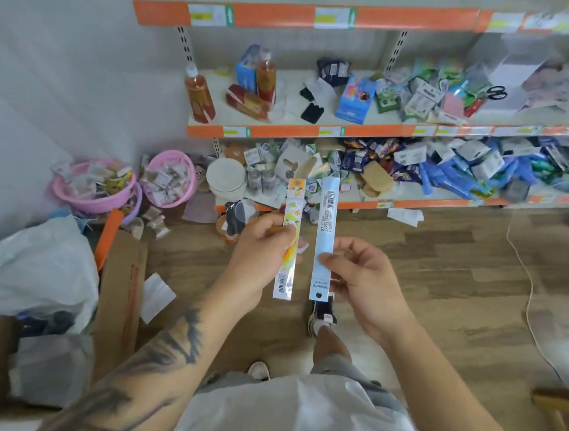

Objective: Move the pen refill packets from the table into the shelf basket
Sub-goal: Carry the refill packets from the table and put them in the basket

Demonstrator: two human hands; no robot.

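Note:
My left hand point(262, 247) grips a long narrow packet with yellow and orange flowers point(293, 212), held upright in front of me. Beside it, my right hand point(360, 277) pinches a pale blue refill packet point(326, 226) with a barcode near its top, also upright. The two packets stand side by side, a small gap between them, above the wooden floor. Two pink baskets point(171, 200) full of small packets sit on the floor at the left, near the shelf's foot. No table shows in view.
An orange-edged shelf unit point(283, 132) stands ahead, crowded with bottles, boxes and loose packets. A cardboard box point(121, 290) and white plastic bags point(30, 268) lie at the left. A white cable point(529, 305) runs over the floor on the right. My feet show below.

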